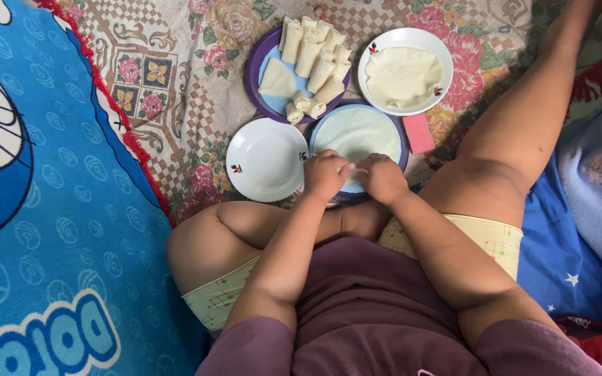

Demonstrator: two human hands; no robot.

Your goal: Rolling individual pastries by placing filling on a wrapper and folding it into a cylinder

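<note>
**Both hands working the near edge of a thin wrapper**

A blue cartoon-print blanket [57, 230] is covering the floor on the person's left; a floral patterned cloth [175, 69] is lying beside it under the dishes; the person is sitting on the floor with bare legs spread around the work. At the far side a purple plate [256, 66] is carrying a heap of rolled pale spring rolls [318, 59] and one folded triangular piece [276, 80]; just beside it a white bowl [433, 49] is holding a stack of flat wrapper sheets [402, 73]. Nearer the person, an empty white bowl [266, 160] is sitting by the left hand; touching its rim, a purple-rimmed plate [400, 136] is bearing one round thin wrapper [357, 129] spread flat. A small pink rectangular block [419, 133] is lying just beside that plate.

The left hand [325, 175] and the right hand [382, 177] are resting side by side on the near edge of the wrapper; both are curled narrow, fingertips pinching at the sheet's near edge; whether filling is lying under the fingers cannot be told.
</note>
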